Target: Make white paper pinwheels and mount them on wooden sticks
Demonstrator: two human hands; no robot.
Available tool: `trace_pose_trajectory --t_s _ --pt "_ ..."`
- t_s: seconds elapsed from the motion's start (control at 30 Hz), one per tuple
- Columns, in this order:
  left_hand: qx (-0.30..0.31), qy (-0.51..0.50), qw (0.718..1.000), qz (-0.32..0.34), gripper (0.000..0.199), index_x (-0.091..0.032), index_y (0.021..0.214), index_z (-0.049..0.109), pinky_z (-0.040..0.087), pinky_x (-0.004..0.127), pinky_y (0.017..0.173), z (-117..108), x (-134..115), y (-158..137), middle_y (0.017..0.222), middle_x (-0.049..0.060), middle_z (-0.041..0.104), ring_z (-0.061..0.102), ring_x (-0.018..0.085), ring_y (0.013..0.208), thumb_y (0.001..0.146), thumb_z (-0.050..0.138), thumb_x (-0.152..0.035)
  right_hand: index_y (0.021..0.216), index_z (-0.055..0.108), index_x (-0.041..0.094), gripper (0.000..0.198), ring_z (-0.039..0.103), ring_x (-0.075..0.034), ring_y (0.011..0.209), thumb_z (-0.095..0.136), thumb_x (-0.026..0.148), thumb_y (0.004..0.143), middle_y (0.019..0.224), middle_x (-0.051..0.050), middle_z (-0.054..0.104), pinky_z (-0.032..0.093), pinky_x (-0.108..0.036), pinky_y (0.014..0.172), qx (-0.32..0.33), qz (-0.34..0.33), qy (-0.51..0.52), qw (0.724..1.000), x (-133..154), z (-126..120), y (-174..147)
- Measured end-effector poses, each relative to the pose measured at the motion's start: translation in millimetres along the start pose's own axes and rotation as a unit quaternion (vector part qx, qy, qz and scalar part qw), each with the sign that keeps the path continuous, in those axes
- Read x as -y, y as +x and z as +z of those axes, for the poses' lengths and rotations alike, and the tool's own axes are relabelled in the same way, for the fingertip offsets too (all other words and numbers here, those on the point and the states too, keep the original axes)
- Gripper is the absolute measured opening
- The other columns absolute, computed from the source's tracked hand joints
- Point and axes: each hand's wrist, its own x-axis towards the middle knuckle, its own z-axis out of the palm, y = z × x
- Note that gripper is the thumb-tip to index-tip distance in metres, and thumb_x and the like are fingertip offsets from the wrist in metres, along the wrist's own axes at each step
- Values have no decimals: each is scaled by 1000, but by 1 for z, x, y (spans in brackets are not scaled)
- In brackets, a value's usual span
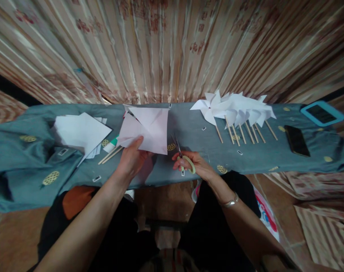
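Note:
Between the thumb and fingers of my left hand [134, 156] is a square sheet of white paper [153, 130], held by its lower edge above the table. A slit runs in from the sheet's upper left corner, and faint creases cross its middle. My right hand [193, 162] grips a pair of scissors [187, 162] by its pale green handles. The blades point up and away, slightly parted, to the right of the paper and apart from it. Under the sheet's left side, wooden sticks [111, 155] and a green-and-white object [111, 144] show in part.
A stack of white paper sheets [79, 130] lies at the left of the cloth-covered table [185, 113]. On the right, several paper pinwheels [210, 109] on sticks overlap in a row. Beyond them are a dark phone [296, 140] and a blue-framed device [321, 113]. A curtain [160, 49] hangs behind.

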Motion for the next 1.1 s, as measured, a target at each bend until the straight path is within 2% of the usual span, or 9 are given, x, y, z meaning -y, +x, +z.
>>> trace_pose_trajectory --t_s 0.13,0.23,0.43,0.63,0.97,1.1 --pt "-15 -2 1000 16 16 -22 93 66 58 24 69 -3 -8 9 86 -1 72 68 14 75 82 62 -12 91 65 14 60 59 -10 61 75 68 67 74 -3 71 46 -22 56 90 44 -49 994 2 -5 -7" --pt "-10 -1 1000 10 15 -24 92 66 58 24 70 -5 -7 10 87 -2 72 68 14 76 81 64 -13 89 65 15 58 58 -9 60 77 67 66 73 -1 70 46 -22 57 120 72 -63 988 2 -4 -8" --pt "21 -16 1000 -1 16 -19 95 64 57 24 65 3 -2 2 81 -2 71 66 13 66 82 64 -10 86 66 15 57 58 -8 59 80 65 63 71 0 69 46 -21 56 125 81 -53 987 -1 1 -5" --pt "10 -17 1000 -18 15 -17 96 64 55 23 60 7 3 -2 78 -1 71 66 13 63 84 60 -9 86 66 14 58 58 -8 59 77 67 66 72 -2 69 46 -20 56 125 62 -55 989 -1 0 -4" --pt "3 9 1000 -3 21 -18 99 66 53 22 57 11 4 -8 77 -1 70 65 13 63 81 58 -10 87 65 14 55 59 -9 60 75 65 70 72 -2 69 47 -21 56 127 49 -65 988 -2 0 -4" --pt "2 10 1000 5 20 -17 99 66 53 22 61 11 5 -8 77 -1 70 65 13 65 83 56 -10 88 65 14 54 60 -9 62 75 64 71 75 -2 70 48 -21 58 127 51 -72 988 -2 0 -4"
